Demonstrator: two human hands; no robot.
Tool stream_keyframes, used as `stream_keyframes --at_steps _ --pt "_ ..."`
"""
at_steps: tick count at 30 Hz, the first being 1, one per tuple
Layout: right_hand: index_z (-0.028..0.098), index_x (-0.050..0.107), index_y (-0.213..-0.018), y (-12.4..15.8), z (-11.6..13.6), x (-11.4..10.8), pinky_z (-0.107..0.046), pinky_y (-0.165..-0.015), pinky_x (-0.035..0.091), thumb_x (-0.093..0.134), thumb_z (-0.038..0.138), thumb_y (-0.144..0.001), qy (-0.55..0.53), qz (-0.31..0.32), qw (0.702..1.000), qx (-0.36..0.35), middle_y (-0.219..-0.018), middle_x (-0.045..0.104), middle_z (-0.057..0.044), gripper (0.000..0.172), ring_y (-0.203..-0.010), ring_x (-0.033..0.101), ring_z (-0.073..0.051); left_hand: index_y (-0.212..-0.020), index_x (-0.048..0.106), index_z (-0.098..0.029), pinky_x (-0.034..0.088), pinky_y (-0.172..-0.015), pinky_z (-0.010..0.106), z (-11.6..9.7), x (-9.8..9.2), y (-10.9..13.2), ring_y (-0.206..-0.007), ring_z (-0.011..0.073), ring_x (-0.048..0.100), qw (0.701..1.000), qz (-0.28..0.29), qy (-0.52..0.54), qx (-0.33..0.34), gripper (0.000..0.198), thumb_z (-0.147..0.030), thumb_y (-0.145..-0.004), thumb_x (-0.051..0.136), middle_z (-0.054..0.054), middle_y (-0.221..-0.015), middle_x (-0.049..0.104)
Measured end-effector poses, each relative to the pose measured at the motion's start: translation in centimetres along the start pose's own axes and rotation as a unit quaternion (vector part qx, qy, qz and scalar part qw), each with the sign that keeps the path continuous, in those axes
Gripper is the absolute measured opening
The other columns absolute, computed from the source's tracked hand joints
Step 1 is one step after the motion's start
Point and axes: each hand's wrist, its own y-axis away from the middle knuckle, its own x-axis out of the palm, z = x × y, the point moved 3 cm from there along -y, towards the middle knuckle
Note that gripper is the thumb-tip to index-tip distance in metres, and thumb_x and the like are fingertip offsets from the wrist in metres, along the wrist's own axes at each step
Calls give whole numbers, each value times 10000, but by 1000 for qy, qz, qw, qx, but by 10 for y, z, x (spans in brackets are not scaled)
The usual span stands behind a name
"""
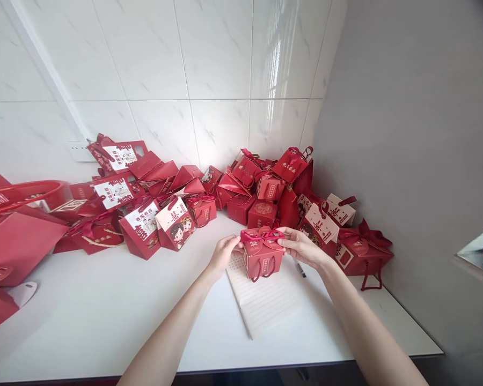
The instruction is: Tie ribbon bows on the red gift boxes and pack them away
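Note:
A small red gift box (263, 260) with cord handles stands at the middle of the table, over a lined notebook (261, 308). A dark pink ribbon (261, 235) is tied in a bow across its top. At the box's left side, my left hand (225, 253) is closed, with thumb and fingers at the left end of the bow. My right hand (301, 246) pinches the bow's right end from the other side. The box partly hides the fingertips. A dark pen (300, 268) lies beside the notebook, under my right hand.
Red and white gift boxes (175, 222) are heaped along the tiled wall. A ribboned red box (362, 249) sits by the grey wall at right. At far left is a red plastic basket (28, 194) among more boxes. The white table (145, 311) ends at a near edge.

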Motion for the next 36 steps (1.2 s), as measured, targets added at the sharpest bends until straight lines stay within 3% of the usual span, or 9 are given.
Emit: stream_keyframes --at_steps 4,7,12,20,28,36 --pt "179 612 -848 -2 -3 -4 -231 -640 440 798 283 -602 -4 -7 1000 -4 -718 635 21 326 -634 565 -86 -761 547 -158 461 -644 261 1 -3 0 -668 124 568 1000 9 -3 11 256 -382 -676 637 14 -778 601" --pt "180 616 -846 -3 -4 -3 -254 -701 445 787 308 -617 3 -15 1000 -5 -744 658 7 314 -682 593 -103 -895 539 -169 461 -717 271 0 -5 0 -775 143 588 997 18 -53 47 337 -340 -645 687 35 -914 619" --pt "186 620 -831 -2 -2 0 -269 -715 442 764 320 -627 18 -9 1000 -11 -746 659 1 283 -684 589 -113 -737 536 -167 444 -688 257 -4 -2 2 -702 143 565 987 5 -142 75 260 -408 -712 629 3 -712 595" --pt "200 606 -748 -4 1 0 -265 -613 421 744 337 -609 39 -59 995 -66 -585 559 48 239 -517 467 -86 -625 556 -173 452 -654 255 -13 1 4 -637 147 544 985 -20 -153 80 348 -508 -713 588 -14 -596 555" --pt "200 632 -803 -3 0 6 -305 -754 455 720 360 -636 96 -46 990 -89 -838 671 -15 247 -770 609 -159 -627 549 -171 456 -664 260 -10 -2 1 -644 146 546 988 -14 -142 64 347 -506 -711 585 -11 -618 563" --pt "209 607 -845 -10 -8 4 -309 -707 467 762 459 -569 65 -102 989 -90 -774 675 -20 404 -700 614 -163 -597 512 -173 472 -651 261 -5 -1 -1 -635 140 540 992 1 -122 45 362 -511 -698 594 -18 -611 533"
